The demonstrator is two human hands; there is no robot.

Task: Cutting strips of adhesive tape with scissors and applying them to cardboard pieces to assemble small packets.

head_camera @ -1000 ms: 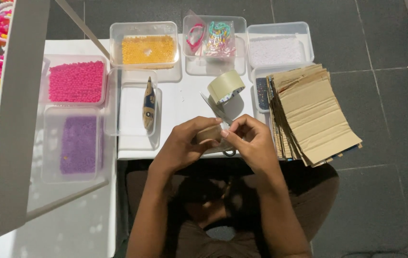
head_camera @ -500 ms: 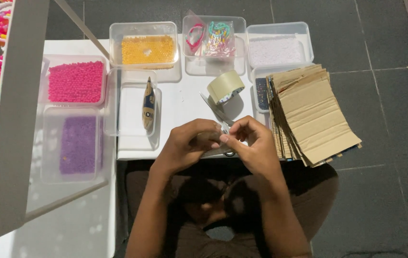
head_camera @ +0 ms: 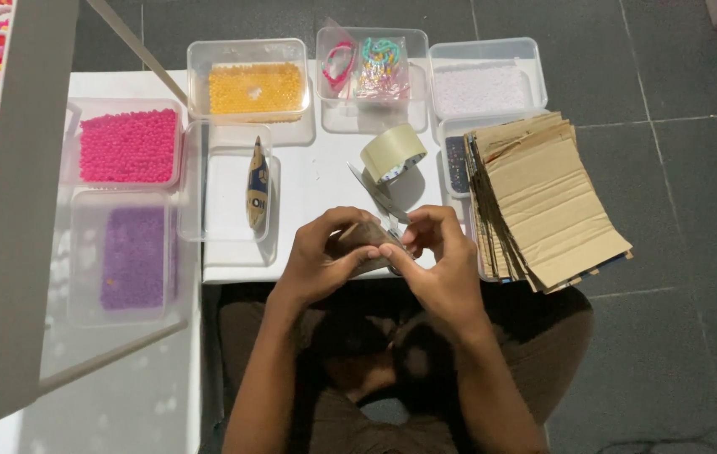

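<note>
Currently both hands meet at the near edge of the white table (head_camera: 316,181). Left hand (head_camera: 321,256) and right hand (head_camera: 438,261) are both closed around a small brown cardboard piece (head_camera: 367,240), fingers curled, thumbs pinching it from either side; piece sits between the palms, just above the table edge. Something thin runs from it toward the tape, probably a tape strip, hard to tell. Tape roll (head_camera: 392,154) stands on edge just beyond the hands. Stack of cardboard sheets (head_camera: 543,202) lies right of the right hand. Trays behind: orange beads (head_camera: 255,88), pink beads (head_camera: 127,145), purple beads (head_camera: 131,256), white beads (head_camera: 485,88). Small folded packet (head_camera: 257,185) rests in an empty clear tray.
</note>
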